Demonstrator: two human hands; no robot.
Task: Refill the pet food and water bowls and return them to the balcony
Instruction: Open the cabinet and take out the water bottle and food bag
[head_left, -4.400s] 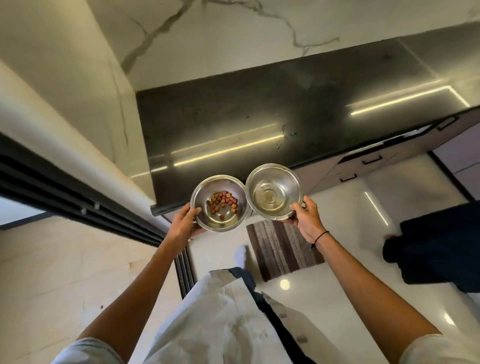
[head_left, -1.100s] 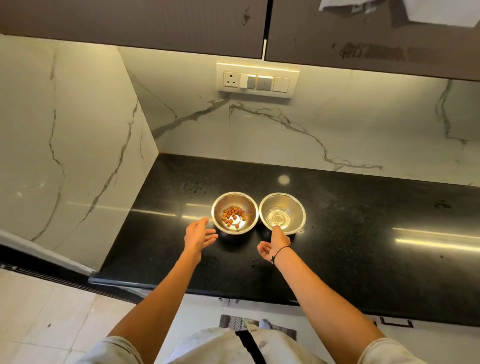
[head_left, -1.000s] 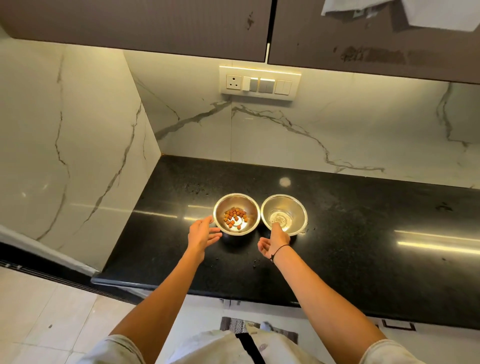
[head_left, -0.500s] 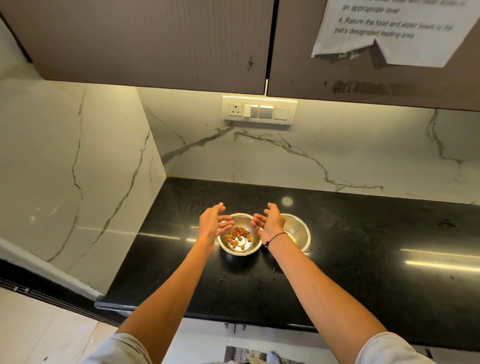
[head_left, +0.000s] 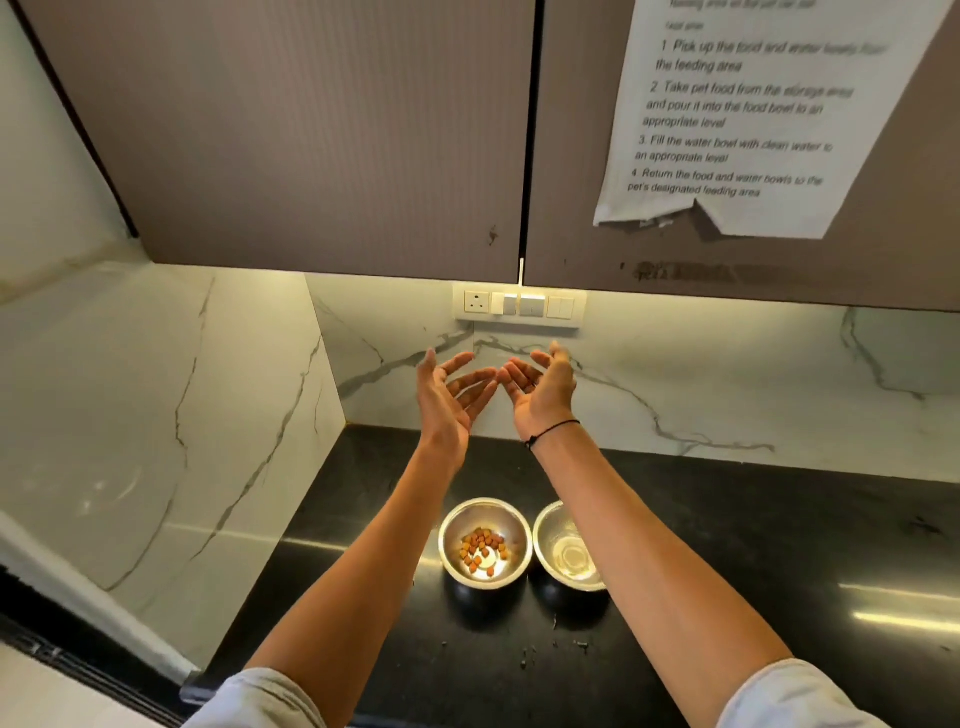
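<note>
Two steel bowls stand side by side on the black counter (head_left: 753, 545). The left food bowl (head_left: 485, 543) holds a few orange-brown kibble pieces. The right water bowl (head_left: 563, 551) has a little clear water, and my right forearm covers part of its rim. My left hand (head_left: 449, 397) and my right hand (head_left: 540, 389) are raised well above the bowls, in front of the marble backsplash. Both palms face each other with fingers spread, and neither holds anything.
Brown upper cabinet doors (head_left: 322, 130) hang right above my hands, with a seam between two doors. A printed instruction sheet (head_left: 753, 114) is taped on the right door. A socket and switch panel (head_left: 519, 305) sits under the cabinets. A marble wall (head_left: 156, 415) closes the left side.
Both bowls were set down on the counter and released. My two hands have since risen from the bowls toward the cabinets, and my view tilted upward.
</note>
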